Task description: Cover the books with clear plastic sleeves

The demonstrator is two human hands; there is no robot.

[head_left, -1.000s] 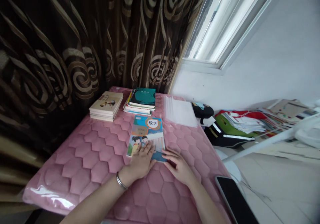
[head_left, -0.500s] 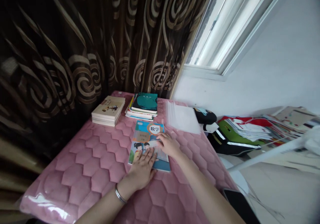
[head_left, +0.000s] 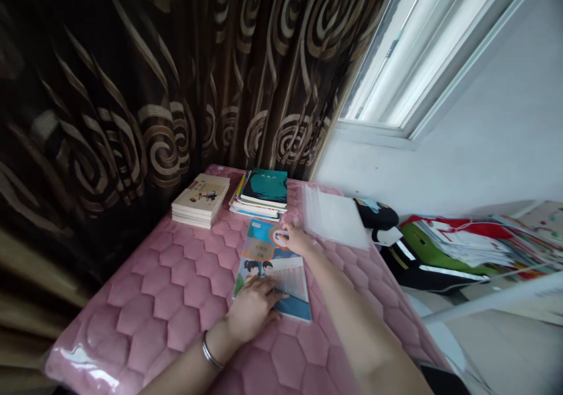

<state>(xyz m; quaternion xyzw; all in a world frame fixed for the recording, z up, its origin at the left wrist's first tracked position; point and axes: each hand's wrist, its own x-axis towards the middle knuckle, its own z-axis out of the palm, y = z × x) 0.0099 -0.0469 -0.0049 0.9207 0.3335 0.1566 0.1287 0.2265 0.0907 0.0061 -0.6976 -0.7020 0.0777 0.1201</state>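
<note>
A math textbook (head_left: pixel 259 251) with a blue cover and cartoon children lies flat, its surface glossy as if under clear plastic. Across its lower left part rests my left hand (head_left: pixel 253 304), palm down with the fingers stretched out; a silver bangle circles that wrist. My right hand (head_left: pixel 298 241) touches the cover's upper right, fingers slightly bent and partly hiding the round title patch. Neither hand lifts anything. Beyond the textbook stand a pile of cream-coloured books (head_left: pixel 200 198) and a pile topped by a teal book (head_left: pixel 266 186).
Translucent plastic sleeves (head_left: pixel 336 216) lie right of the piles on the pink quilted tabletop (head_left: pixel 176 295). A black case (head_left: pixel 378 214), a green and black bag (head_left: pixel 424 254) and loose papers sit farther right. A dark patterned curtain (head_left: pixel 229 78) hangs behind, beside a window.
My right hand has moved up the cover onto the title patch. My left hand has slid down toward the near edge. The whole view has shifted slightly.
</note>
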